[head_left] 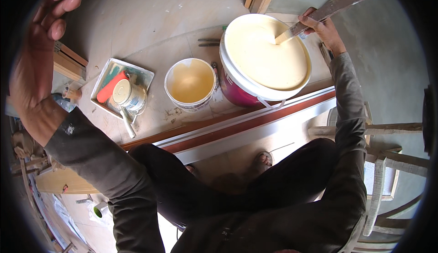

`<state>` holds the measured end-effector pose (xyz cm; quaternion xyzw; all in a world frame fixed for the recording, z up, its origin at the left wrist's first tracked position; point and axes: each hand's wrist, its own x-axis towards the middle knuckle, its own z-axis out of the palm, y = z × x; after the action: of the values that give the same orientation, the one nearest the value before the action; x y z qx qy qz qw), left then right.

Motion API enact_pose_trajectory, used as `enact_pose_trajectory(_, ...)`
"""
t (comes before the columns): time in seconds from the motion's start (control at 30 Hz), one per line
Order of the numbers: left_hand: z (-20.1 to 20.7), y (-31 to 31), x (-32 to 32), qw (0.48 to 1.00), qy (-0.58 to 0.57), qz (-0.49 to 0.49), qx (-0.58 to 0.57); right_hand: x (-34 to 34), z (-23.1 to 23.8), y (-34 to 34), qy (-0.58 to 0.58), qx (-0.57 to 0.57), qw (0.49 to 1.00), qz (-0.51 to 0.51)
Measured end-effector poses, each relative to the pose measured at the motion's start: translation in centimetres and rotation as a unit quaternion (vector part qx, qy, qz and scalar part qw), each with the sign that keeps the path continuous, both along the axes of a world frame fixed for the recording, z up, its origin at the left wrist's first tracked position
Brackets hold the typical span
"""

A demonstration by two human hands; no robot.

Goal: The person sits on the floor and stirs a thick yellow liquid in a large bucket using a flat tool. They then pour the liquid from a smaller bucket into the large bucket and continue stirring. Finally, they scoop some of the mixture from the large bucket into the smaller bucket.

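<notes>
Head cam: right hand (pixel 326 30) is gripping a wooden stick (pixel 336 9) between 1 and 2 o'clock. Slants 8-to-2, low end in the big bucket (pixel 233 83)'s cream paint (pixel 255 54); brownish-grey up top, cream-coated lower. Left hand (pixel 38 68) hangs loose, fingers unclenched, around 9:30.

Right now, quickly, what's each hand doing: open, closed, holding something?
Left hand: open, raised, fingers loosely curled, no object visible in it.
Right hand: closed around a wooden stick dipped in cream-coloured paint.
</notes>
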<state>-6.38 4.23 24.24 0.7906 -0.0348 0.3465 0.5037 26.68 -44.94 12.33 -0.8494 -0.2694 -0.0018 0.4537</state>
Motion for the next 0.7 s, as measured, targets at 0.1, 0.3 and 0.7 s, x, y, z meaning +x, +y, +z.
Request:
enact_pose_trajectory(0.1,-0.3,0.8,-0.8,0.999,-0.004,-0.043,-0.019,-1.1,-2.4,-1.1,0.058,-0.034,0.998,-0.001)
enact_pose_trajectory(0.3,-0.1,2.3,-1.6,0.991,-0.007,-0.113,-0.071,-4.1,-2.6,-3.6,0.106,-0.034,0.993,-0.024)
enact_pose_trajectory(0.7,0.2,1.2,-1.4,0.992,-0.014,-0.096,-0.086,-9.5,4.7,-2.9,-0.005,0.164,0.986,0.003)
